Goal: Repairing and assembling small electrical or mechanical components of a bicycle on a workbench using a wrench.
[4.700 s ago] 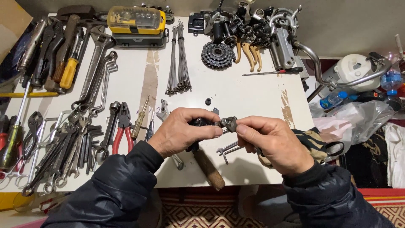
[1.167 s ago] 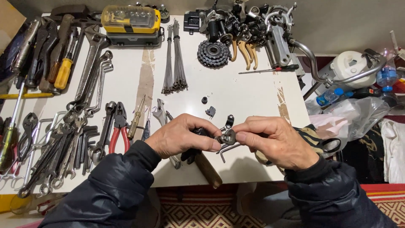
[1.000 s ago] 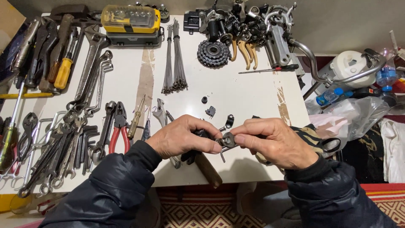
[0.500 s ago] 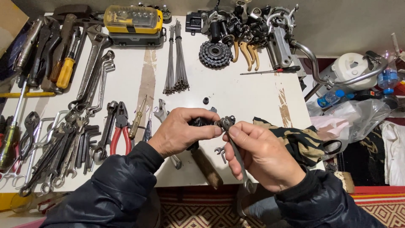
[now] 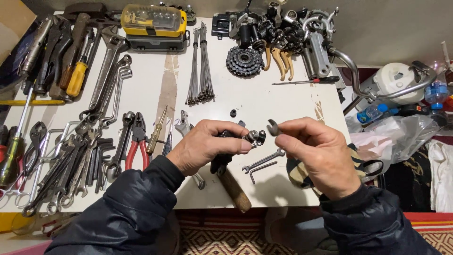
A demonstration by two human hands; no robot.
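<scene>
At the centre of the frame we see the left hand (image 5: 207, 147) curled around a small dark metal assembly (image 5: 255, 137), its thumb and fingers pressed together on it so that only the shiny knobbly end sticks out to the right. Just beside it, a little apart, the right hand (image 5: 317, 153) pinches a small dark curved piece (image 5: 272, 127) between thumb and forefinger, the other fingers folded in. The two parts are near each other above the white tabletop (image 5: 264, 101) but we see a narrow gap between them.

Below the hands, on the tabletop, lie a small wrench (image 5: 263, 160) and a thin hex key (image 5: 259, 169), and a wooden handle (image 5: 234, 190) runs toward the lower edge of the frame.

Left of centre we see red-handled pliers (image 5: 137, 148) and a row of wrenches and hex keys spreading to the lower left. In the upper left lie larger spanners and screwdrivers, one with a yellow handle (image 5: 75, 79). At the top, left of centre, sits a yellow tool case (image 5: 153, 20); below it a bundle of spokes (image 5: 200, 71) lies fanned. In the upper middle is a toothed sprocket cluster (image 5: 243, 60), with brake levers and other dark parts behind it. A small dark ring (image 5: 233, 113) rests just above the left hand.
</scene>
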